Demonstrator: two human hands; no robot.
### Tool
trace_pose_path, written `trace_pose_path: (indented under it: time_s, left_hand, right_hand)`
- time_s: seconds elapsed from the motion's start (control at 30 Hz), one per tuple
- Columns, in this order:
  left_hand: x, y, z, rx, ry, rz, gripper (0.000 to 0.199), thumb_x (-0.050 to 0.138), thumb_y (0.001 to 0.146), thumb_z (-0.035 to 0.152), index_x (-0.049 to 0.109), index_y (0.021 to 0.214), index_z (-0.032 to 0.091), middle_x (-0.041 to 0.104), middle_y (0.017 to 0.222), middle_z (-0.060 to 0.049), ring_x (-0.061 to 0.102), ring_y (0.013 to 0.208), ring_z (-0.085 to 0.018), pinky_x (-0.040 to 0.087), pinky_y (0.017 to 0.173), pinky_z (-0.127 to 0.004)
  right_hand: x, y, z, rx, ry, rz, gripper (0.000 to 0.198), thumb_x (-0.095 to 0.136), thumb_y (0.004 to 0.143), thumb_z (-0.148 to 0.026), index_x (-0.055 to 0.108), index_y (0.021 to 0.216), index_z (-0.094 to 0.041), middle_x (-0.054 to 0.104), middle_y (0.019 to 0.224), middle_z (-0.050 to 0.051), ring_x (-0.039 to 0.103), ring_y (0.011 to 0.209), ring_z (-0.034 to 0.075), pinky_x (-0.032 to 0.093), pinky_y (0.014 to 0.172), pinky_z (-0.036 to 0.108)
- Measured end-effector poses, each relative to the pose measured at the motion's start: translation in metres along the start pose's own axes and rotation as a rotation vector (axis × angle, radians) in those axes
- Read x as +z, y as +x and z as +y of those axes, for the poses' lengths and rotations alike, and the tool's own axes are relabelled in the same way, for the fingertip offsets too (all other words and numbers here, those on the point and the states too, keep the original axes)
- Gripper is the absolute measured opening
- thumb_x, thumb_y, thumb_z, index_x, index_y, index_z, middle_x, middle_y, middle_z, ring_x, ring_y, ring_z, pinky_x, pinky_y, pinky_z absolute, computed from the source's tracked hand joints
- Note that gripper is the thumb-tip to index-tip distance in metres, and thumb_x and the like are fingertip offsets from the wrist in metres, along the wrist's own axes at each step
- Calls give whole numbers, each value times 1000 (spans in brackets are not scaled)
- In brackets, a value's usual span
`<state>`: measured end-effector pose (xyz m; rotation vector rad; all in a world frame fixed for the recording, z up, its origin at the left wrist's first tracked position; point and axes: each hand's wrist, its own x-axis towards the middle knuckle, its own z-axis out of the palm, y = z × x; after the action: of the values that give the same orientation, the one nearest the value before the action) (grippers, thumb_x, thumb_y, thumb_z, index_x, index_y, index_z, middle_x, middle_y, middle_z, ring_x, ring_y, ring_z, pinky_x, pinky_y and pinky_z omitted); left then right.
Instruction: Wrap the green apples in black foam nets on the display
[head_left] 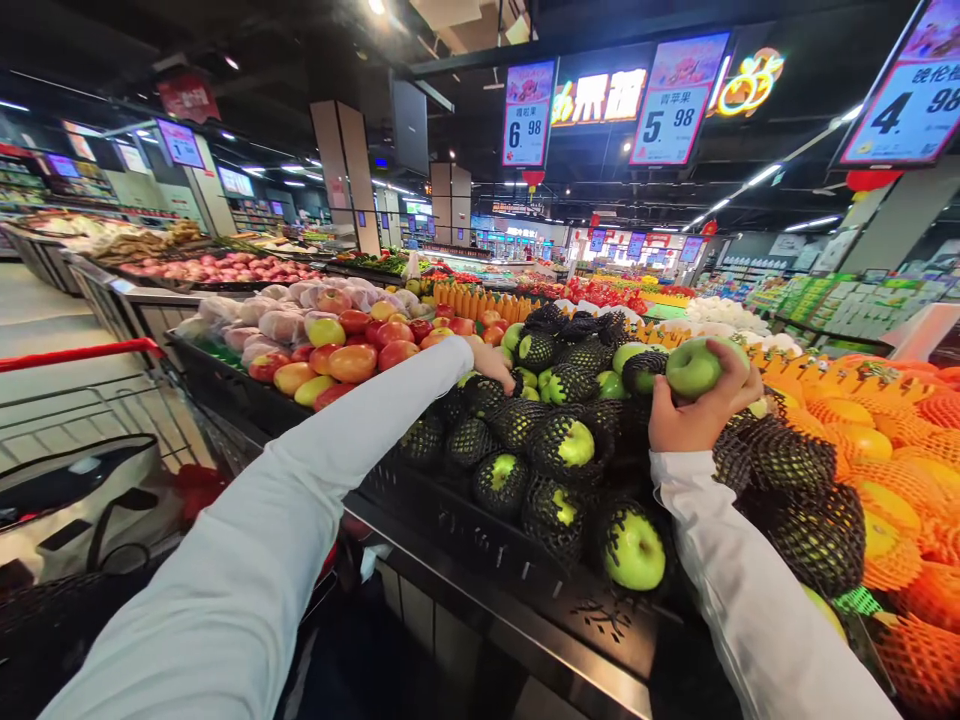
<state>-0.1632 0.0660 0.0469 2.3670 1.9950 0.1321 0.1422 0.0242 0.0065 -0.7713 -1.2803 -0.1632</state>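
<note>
Apparently at the picking-over step: right hand [701, 412] wrapped around a bare green apple [688, 370] above the netted apples [517, 425], left hand [491, 364] bent down among them, its grip hidden, next move likely calling for gentle fingers.

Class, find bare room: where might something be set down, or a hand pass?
A narrow strip of metal ledge runs bare before the black-netted apples. Air looks open above those apples, between the left sleeve and right sleeve. Crowded: around the left hand, and from the red apples across to the orange-netted fruit.
</note>
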Motion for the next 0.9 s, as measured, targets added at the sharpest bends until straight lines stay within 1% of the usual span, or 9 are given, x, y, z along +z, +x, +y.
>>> trace_pose_path:
  time_s: [0.17, 0.3, 0.4, 0.47, 0.67, 0.73, 0.83, 0.87, 0.9]
  left_hand:
    - [-11, 33, 48, 93, -10, 275, 52, 55, 80, 39, 59, 128, 17, 49, 144, -11, 42, 136, -27, 33, 117, -39]
    - [-5, 68, 74, 109, -21, 366, 40, 50, 86, 31, 64, 123, 25, 39, 154, -6, 34, 143, -28, 33, 118, -43]
    - [2, 86, 80, 87, 1, 393, 53, 49, 84, 14, 57, 135, 29, 29, 160, -6, 29, 146, -30, 35, 115, -50]
    - [7, 91, 80, 67, 29, 442, 60, 48, 81, 6, 54, 138, 25, 24, 162, -10, 25, 148, -34, 34, 114, -54]
    - [2, 80, 81, 72, 86, 640, 30, 51, 87, 13, 66, 112, 11, 40, 148, -19, 30, 142, -35, 30, 116, -53]
    - [-10, 72, 85, 100, -15, 830, 23, 54, 88, 20, 68, 103, 10, 48, 139, -20, 38, 136, -34, 32, 115, -50]
    - [-29, 52, 100, 242, -451, 1177, 17, 62, 87, 30, 68, 91, 15, 58, 121, -14, 51, 122, -29, 41, 109, -45]
    - [-33, 42, 108, 335, -645, 1212, 18, 63, 88, 34, 67, 91, 17, 60, 116, -11, 54, 118, -26, 44, 106, -43]
    - [-36, 32, 116, 447, -846, 1183, 20, 61, 89, 38, 67, 94, 19, 62, 111, -7, 57, 115, -24, 47, 103, -41]
  right_hand:
    - [-2, 3, 8, -74, -30, 18, 71, 62, 62, -8, 47, 132, -16, 35, 131, 14, 36, 131, 32, 31, 115, 57]
    - [-3, 5, 12, -88, -48, 48, 74, 58, 63, -4, 44, 134, -20, 36, 133, 13, 36, 133, 31, 31, 115, 57]
    - [-3, 5, 11, -105, -52, 58, 75, 57, 63, -4, 43, 135, -22, 35, 134, 13, 36, 133, 32, 30, 114, 60]
    - [-4, 6, 11, -126, -49, 46, 76, 57, 63, -4, 42, 135, -22, 35, 135, 13, 36, 134, 33, 30, 114, 61]
    - [-6, 9, 13, -164, -5, 41, 76, 60, 65, -5, 42, 136, -23, 37, 134, 14, 39, 132, 34, 33, 113, 61]
    - [-4, 10, 12, -174, 26, 50, 75, 64, 68, -9, 40, 138, -24, 39, 134, 14, 41, 130, 34, 33, 113, 61]
    - [-1, 10, 8, -172, 90, 29, 78, 70, 72, -18, 35, 141, -26, 41, 137, 13, 42, 132, 34, 32, 114, 61]
    - [1, 9, 7, -167, 112, 3, 79, 71, 73, -21, 34, 142, -26, 41, 138, 13, 43, 132, 34, 32, 114, 61]
    - [2, 8, 6, -161, 131, -29, 79, 72, 73, -23, 34, 142, -26, 42, 139, 13, 44, 132, 34, 33, 114, 60]
